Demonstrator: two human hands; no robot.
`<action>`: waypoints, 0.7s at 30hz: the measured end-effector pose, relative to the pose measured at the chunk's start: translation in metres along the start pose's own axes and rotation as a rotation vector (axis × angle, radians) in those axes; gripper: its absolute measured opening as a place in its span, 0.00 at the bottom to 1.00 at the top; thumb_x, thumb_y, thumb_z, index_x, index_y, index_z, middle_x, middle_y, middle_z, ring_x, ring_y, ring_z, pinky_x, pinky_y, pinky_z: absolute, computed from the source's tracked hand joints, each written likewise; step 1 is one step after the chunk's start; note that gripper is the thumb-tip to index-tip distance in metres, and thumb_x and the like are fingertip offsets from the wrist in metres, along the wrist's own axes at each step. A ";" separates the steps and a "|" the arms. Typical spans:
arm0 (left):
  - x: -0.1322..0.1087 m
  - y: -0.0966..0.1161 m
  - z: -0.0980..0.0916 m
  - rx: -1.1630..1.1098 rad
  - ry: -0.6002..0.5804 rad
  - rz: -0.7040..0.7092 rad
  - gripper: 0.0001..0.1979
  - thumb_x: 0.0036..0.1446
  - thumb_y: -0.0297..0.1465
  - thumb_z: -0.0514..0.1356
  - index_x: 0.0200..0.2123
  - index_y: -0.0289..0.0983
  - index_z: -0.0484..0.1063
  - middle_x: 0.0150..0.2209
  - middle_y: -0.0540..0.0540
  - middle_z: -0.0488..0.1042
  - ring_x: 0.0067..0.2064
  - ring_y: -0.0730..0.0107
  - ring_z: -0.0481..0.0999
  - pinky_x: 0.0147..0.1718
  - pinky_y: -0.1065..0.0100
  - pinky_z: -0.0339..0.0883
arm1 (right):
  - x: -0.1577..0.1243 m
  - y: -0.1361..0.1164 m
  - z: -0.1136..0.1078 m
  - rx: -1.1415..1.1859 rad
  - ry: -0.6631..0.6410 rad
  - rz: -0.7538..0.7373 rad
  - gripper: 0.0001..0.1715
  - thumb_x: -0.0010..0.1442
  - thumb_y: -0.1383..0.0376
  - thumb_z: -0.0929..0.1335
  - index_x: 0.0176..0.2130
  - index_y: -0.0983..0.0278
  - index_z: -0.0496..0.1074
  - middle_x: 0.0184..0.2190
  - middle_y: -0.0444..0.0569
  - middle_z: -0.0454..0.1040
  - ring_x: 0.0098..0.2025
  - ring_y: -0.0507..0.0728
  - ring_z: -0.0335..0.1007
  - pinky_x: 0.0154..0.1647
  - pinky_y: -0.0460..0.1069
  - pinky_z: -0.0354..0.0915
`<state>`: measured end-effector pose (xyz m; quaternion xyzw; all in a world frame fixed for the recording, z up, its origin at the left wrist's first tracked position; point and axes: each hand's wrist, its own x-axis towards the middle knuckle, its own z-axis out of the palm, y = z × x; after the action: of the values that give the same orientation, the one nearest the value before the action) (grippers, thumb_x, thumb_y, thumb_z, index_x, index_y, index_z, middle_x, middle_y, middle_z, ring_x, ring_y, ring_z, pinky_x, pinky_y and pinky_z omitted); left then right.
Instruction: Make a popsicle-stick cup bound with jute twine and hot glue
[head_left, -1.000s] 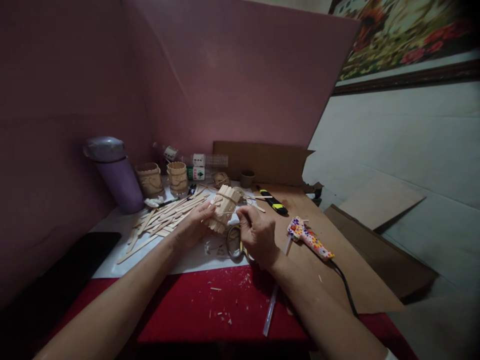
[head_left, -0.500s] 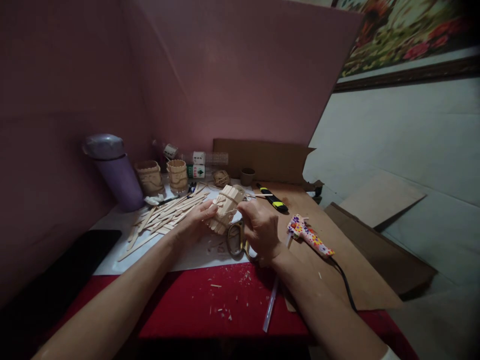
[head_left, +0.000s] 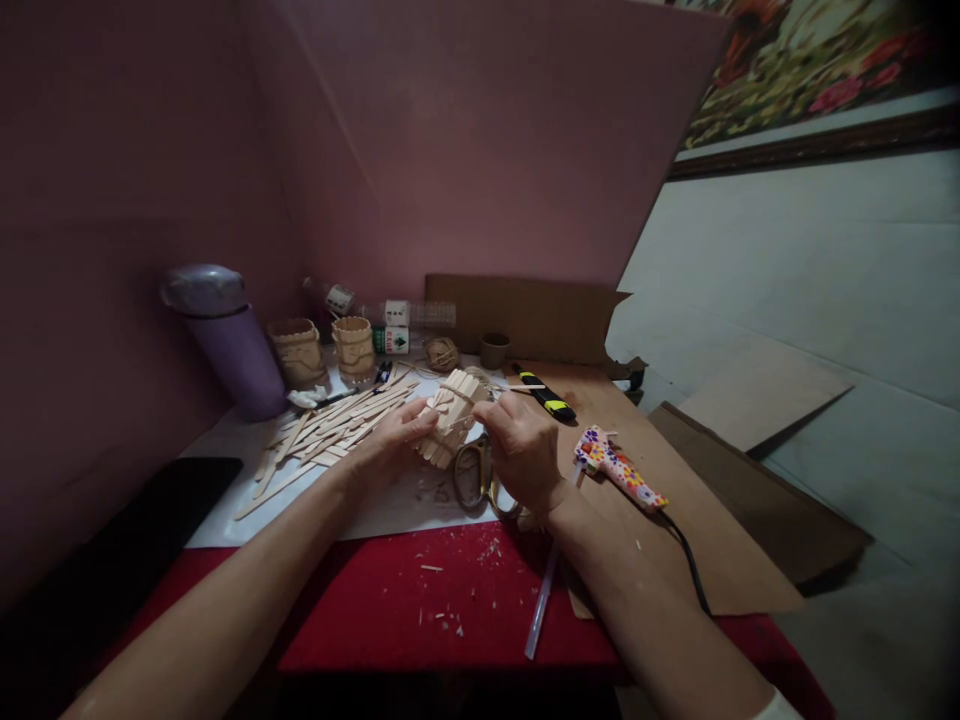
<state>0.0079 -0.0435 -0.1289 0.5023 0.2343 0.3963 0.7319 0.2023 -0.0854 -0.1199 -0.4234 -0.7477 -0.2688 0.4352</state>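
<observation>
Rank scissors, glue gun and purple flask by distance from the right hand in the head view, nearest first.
The right hand is at the popsicle-stick holder gripped by the left hand.
1. Scissors: right beside it, on its left.
2. Glue gun: to its right, on the cardboard.
3. Purple flask: far left, at the back.

A purple flask [head_left: 225, 345] stands behind craft sticks [head_left: 330, 428], and a flowered glue gun [head_left: 619, 470] lies on cardboard [head_left: 675, 545].
</observation>
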 end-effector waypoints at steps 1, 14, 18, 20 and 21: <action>0.000 0.000 -0.001 0.006 0.000 0.000 0.24 0.52 0.41 0.69 0.50 0.36 0.74 0.42 0.41 0.78 0.38 0.63 0.77 0.35 0.66 0.69 | 0.000 0.000 0.000 -0.002 -0.001 0.000 0.17 0.71 0.68 0.59 0.36 0.59 0.73 0.25 0.45 0.64 0.28 0.54 0.58 0.28 0.49 0.51; 0.000 0.003 0.000 0.122 0.063 -0.028 0.31 0.48 0.36 0.70 0.56 0.38 0.69 0.47 0.40 0.78 0.42 0.58 0.78 0.35 0.65 0.71 | -0.002 -0.002 0.000 0.004 -0.043 0.000 0.18 0.72 0.65 0.59 0.36 0.60 0.74 0.26 0.45 0.68 0.27 0.53 0.61 0.28 0.49 0.51; 0.001 0.002 0.003 0.115 0.064 0.003 0.32 0.45 0.34 0.70 0.55 0.38 0.71 0.46 0.41 0.79 0.41 0.58 0.78 0.35 0.66 0.71 | -0.003 -0.004 0.001 0.099 -0.064 0.030 0.16 0.72 0.62 0.60 0.38 0.61 0.73 0.30 0.47 0.74 0.30 0.53 0.68 0.31 0.47 0.57; 0.002 0.001 0.003 0.118 0.074 0.019 0.30 0.45 0.34 0.69 0.54 0.37 0.71 0.45 0.41 0.79 0.40 0.59 0.78 0.34 0.66 0.71 | -0.003 -0.004 0.002 0.136 -0.054 0.056 0.15 0.72 0.61 0.61 0.38 0.62 0.73 0.31 0.48 0.76 0.31 0.54 0.70 0.32 0.47 0.58; 0.002 0.001 0.004 0.115 0.083 0.024 0.29 0.46 0.34 0.68 0.53 0.37 0.71 0.44 0.42 0.79 0.40 0.59 0.78 0.34 0.66 0.71 | -0.003 -0.004 0.002 0.148 -0.048 0.064 0.14 0.72 0.61 0.61 0.39 0.63 0.73 0.31 0.48 0.76 0.31 0.54 0.71 0.32 0.48 0.59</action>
<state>0.0110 -0.0438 -0.1261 0.5296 0.2808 0.4114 0.6866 0.1988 -0.0876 -0.1238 -0.4199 -0.7619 -0.1885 0.4558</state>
